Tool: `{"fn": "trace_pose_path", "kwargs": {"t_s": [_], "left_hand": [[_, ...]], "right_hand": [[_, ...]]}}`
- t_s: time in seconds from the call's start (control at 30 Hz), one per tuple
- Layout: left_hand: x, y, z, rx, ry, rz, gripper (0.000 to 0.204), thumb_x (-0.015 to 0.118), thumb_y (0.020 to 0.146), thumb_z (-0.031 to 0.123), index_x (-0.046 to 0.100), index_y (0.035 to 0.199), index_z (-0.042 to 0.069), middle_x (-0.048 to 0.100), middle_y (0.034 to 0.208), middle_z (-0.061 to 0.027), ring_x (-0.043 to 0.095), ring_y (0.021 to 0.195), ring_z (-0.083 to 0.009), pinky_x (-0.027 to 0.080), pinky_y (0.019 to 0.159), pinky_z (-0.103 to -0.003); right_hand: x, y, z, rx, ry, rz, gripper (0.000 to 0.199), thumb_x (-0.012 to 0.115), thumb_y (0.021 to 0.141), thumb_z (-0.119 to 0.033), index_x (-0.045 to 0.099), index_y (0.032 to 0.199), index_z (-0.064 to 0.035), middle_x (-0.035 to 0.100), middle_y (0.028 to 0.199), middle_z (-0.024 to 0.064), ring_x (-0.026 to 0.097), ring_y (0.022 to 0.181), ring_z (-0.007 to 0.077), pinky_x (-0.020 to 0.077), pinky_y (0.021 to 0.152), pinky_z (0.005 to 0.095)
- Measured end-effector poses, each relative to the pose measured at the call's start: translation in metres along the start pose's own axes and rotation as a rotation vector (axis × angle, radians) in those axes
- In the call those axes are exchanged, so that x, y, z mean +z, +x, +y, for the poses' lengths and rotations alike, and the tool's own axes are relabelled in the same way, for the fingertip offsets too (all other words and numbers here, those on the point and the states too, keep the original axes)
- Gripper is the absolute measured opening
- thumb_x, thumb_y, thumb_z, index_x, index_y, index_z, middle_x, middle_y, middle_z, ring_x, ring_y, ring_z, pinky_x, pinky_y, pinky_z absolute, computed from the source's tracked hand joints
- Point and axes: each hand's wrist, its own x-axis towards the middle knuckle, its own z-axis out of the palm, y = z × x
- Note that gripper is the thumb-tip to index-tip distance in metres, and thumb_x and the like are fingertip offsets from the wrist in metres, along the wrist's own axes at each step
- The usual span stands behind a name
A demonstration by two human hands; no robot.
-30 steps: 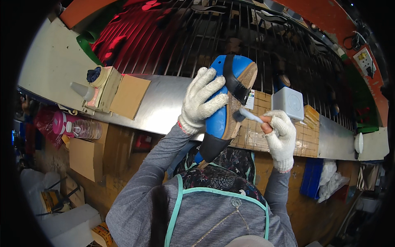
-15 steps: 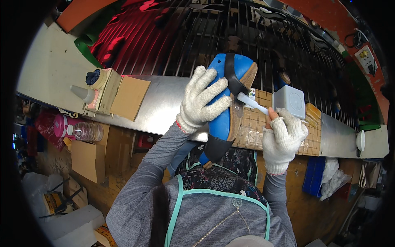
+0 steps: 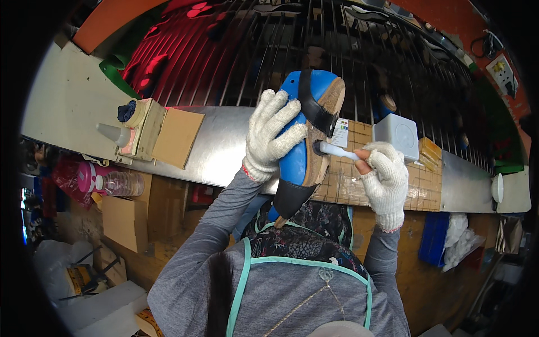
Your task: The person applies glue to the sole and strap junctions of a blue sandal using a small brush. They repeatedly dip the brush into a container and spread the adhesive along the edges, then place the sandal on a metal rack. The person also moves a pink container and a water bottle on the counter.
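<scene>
- Left hand (image 3: 273, 135): gloved, fingers clamped around the blue side of the shoe (image 3: 306, 140), which is held upright above the metal bench (image 3: 224, 143).
- Shoe: blue upper, black strap across the top, tan sole facing right.
- Right hand (image 3: 386, 178): gloved, fingers closed on the white handle of a brush (image 3: 337, 150); the brush tip touches the sole edge.
- White box (image 3: 397, 135): on the bench, just behind the right hand.
- Gridded mat (image 3: 415, 188): on the bench below the right hand.
- Cardboard box (image 3: 174, 135) and bottle (image 3: 115, 133): on the bench, well to the left of the shoe.
</scene>
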Motion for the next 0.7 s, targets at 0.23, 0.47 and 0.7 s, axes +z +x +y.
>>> {"fn": "trace_pose_path", "kwargs": {"t_s": [0.23, 0.47, 0.7], "left_hand": [[0.008, -0.004, 0.004, -0.065, 0.032, 0.048, 0.045, 0.079, 0.074, 0.016, 0.061, 0.114, 0.019, 0.063, 0.127, -0.0156, 0.061, 0.12, -0.0398, 0.047, 0.101, -0.061], [0.018, -0.009, 0.007, -0.148, 0.084, 0.1, 0.043, 0.078, 0.081, 0.021, 0.06, 0.12, 0.018, 0.062, 0.131, -0.0149, 0.057, 0.129, -0.0368, 0.033, 0.115, -0.058], [0.022, -0.008, 0.007, -0.184, 0.135, 0.139, 0.044, 0.077, 0.083, 0.026, 0.059, 0.122, 0.018, 0.061, 0.133, -0.0147, 0.057, 0.128, -0.0374, 0.032, 0.116, -0.059]], "right_hand": [[0.015, -0.02, 0.005, 0.079, 0.134, 0.026, 0.016, 0.078, 0.08, -0.016, 0.077, 0.095, -0.0087, 0.067, 0.091, 0.0049, 0.058, 0.085, 0.0236, 0.0416, 0.076, 0.0345], [0.026, -0.035, 0.001, 0.093, 0.185, 0.118, 0.019, 0.079, 0.078, -0.013, 0.077, 0.096, -0.0076, 0.068, 0.093, 0.0091, 0.061, 0.089, 0.0274, 0.045, 0.079, 0.0357], [0.026, -0.038, -0.004, -0.012, 0.071, 0.188, 0.02, 0.08, 0.076, -0.01, 0.078, 0.096, -0.008, 0.069, 0.094, 0.0077, 0.062, 0.089, 0.0267, 0.0452, 0.079, 0.0356]]}}
